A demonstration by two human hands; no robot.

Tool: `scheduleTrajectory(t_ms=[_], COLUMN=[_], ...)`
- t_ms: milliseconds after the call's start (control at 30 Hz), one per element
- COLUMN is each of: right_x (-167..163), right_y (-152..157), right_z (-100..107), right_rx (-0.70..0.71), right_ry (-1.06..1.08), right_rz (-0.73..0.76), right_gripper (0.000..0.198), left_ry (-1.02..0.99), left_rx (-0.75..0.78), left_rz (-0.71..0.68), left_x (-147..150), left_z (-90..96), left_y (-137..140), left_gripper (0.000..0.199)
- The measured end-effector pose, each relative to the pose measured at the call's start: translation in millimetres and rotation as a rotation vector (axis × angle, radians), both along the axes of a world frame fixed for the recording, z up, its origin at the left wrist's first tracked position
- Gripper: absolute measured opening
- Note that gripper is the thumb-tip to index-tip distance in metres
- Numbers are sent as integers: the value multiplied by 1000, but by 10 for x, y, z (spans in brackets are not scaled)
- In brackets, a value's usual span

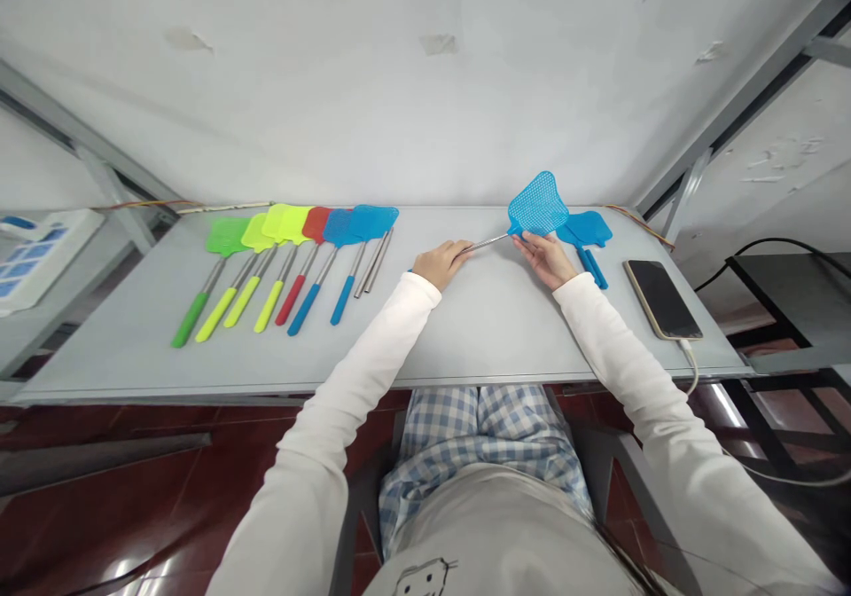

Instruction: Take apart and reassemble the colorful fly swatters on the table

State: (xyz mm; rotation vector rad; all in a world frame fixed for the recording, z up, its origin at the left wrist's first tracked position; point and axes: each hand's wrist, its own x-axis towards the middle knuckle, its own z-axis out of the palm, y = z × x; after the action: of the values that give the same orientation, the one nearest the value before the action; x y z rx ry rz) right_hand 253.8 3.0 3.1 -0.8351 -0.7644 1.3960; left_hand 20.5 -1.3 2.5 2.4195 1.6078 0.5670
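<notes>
A blue fly swatter (538,206) is held slantwise above the table between my two hands. My left hand (441,265) is closed round its handle end, where a bit of blue shows beside the fingers. Its thin metal rod (490,242) runs from there to the mesh head. At the base of that head my right hand (546,261) grips with thumb and fingertips, palm partly turned up. Just behind the right hand lie another blue swatter head (590,226) and blue handles (591,268); how they join is partly hidden.
Left on the table (465,339) lies a row of fly swatters: a green one (191,319), several yellow ones (268,306), a red one (291,300) and blue ones (342,300). Metal rods (378,263) lie beside them. A phone (663,299) with a white cable rests at right.
</notes>
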Motion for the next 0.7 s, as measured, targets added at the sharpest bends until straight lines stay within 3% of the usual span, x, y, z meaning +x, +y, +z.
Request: scheduleTrajectory(t_ms=[200,700], right_x=[-2,-39], right_y=[-5,-65], right_z=[-33,-37], right_rx=[15,-20], right_ry=[-78,-80], right_rz=[31,98], right_gripper=[22,32], left_ry=[6,22], left_rx=[-10,-13], left_rz=[36,27], left_x=[-7,0], left_z=[20,7], left_y=[0,1], left_gripper=[41,43])
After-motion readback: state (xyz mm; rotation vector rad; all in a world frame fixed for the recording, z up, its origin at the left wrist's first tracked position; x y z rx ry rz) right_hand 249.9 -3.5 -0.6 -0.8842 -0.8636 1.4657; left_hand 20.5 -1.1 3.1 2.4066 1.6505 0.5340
